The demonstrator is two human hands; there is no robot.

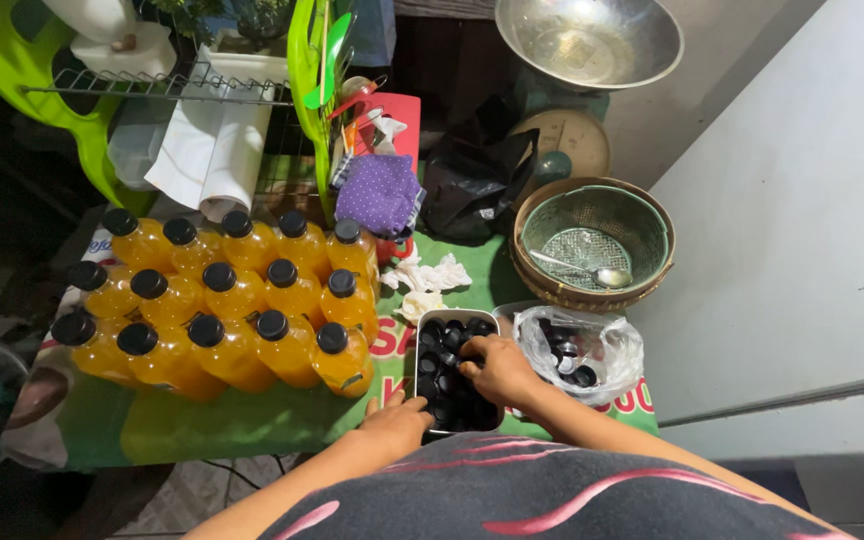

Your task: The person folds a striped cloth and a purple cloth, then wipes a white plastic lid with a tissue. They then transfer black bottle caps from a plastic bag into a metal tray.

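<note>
My right hand (497,368) reaches into a small white rectangular tray (423,330) full of black bottle caps (444,350), fingers curled among them; whether it holds a cap is hidden. My left hand (392,420) rests flat on the green table cover (252,420), touching the tray's near left corner. Several capped plastic bottles of orange liquid (227,305) stand in rows to the left of the tray.
A clear plastic bag (592,345) with more black caps lies right of the tray. Behind it sits a green strainer basket (592,240) with a spoon, a black bag (477,180), a scale with a metal bowl (592,40), crumpled tissues (427,280) and a green rack (152,90).
</note>
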